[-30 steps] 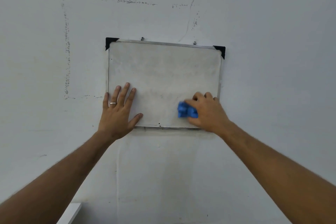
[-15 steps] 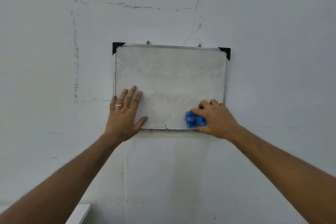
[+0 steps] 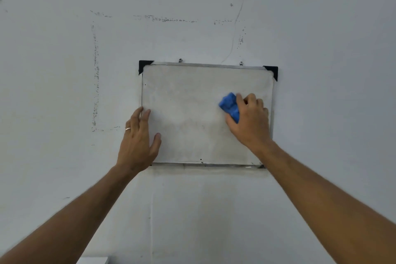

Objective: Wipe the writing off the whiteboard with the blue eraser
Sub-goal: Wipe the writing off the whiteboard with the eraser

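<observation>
Now your right hand (image 3: 249, 122) grips one blue eraser (image 3: 229, 106) against one whiteboard (image 3: 192, 118); your left hand (image 3: 138, 141) rests open-fingered on its left edge.

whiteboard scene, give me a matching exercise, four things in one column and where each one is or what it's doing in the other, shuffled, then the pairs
Things
1. blue eraser
2. left hand
3. ring
4. black corner caps

Places or states
A. on the whiteboard's two top corners
B. on a finger of the left hand
C. gripped by the right hand at the board's right half
D. open, at the board's left edge

Pairs: 1-C, 2-D, 3-B, 4-A
</observation>
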Tool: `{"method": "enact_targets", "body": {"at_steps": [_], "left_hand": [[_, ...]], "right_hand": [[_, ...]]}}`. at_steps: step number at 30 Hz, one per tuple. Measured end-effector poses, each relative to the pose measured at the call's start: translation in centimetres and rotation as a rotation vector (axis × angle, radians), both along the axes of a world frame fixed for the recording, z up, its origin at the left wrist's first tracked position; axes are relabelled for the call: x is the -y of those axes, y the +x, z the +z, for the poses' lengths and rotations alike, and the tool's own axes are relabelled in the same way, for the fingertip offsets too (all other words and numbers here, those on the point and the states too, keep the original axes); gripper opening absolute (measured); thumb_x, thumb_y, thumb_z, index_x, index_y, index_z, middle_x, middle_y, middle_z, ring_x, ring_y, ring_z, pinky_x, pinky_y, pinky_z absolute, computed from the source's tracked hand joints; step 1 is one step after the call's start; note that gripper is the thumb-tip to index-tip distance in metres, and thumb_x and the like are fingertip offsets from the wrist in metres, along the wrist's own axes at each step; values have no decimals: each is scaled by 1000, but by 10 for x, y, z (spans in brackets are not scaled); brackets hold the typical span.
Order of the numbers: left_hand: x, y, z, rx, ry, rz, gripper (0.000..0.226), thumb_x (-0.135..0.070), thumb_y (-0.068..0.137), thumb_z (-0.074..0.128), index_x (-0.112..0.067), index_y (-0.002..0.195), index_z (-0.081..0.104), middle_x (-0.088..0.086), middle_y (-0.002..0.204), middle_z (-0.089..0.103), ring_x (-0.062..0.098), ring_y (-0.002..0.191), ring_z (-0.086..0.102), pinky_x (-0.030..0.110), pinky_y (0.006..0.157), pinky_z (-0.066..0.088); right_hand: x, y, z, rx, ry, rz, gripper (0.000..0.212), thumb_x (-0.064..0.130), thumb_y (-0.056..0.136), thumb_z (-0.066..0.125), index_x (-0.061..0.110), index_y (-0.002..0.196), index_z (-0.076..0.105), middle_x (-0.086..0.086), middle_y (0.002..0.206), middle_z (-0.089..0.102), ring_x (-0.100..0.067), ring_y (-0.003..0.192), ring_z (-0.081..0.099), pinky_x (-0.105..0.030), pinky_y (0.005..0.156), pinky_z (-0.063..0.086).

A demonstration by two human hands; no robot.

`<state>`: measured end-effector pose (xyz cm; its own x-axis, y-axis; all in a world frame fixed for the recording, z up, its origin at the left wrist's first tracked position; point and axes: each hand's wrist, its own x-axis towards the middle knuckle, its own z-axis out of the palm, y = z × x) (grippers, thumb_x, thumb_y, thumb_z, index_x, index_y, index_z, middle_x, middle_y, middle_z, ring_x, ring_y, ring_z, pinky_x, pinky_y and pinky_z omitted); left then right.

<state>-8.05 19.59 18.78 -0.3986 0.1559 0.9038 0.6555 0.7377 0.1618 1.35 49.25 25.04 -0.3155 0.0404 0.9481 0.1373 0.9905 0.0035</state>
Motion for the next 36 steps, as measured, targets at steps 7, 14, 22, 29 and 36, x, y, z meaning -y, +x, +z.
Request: {"method": "enact_targets", "body": {"at_steps": [7,14,22,29,36], "left_hand": [[2,0,2,8,74,-50,64,-14,96,53,-8,154,28,10,161,23,35,142,35,50,110,43],[0,-2,5,-15,124,-52,63,-12,95,53,-5,153,30,10,159,26,40,135,38,53,103,45],[1,-8,8,-22,257,-124,61,-1,91,39,-4,152,35,14,154,40,34,136,38,49,115,35],[18,-14,-1,58,241,-184,63,-2,97,36,-14,158,28,7,153,45,25,133,46,44,111,42],[20,-6,7,105,305,-234,67,4,93,38,-12,157,28,4,151,48,20,120,55,40,100,50]], "right_hand": [[83,-29,-49,167,350,146,60,47,77,62,13,126,55,-11,105,54,-34,90,53,-43,69,40],[-16,4,-11,45,123,83,59,50,80,56,14,126,58,-12,101,55,-35,89,56,-45,71,50],[40,-25,46,-134,-234,67,56,45,86,61,4,124,54,-18,113,53,-39,102,53,-49,76,47],[138,-51,-27,152,370,184,55,44,83,58,12,126,53,-11,110,53,-32,95,52,-44,75,41],[79,-38,-4,239,598,137,60,49,72,68,17,121,59,-11,107,56,-33,92,55,-43,72,42]]}}
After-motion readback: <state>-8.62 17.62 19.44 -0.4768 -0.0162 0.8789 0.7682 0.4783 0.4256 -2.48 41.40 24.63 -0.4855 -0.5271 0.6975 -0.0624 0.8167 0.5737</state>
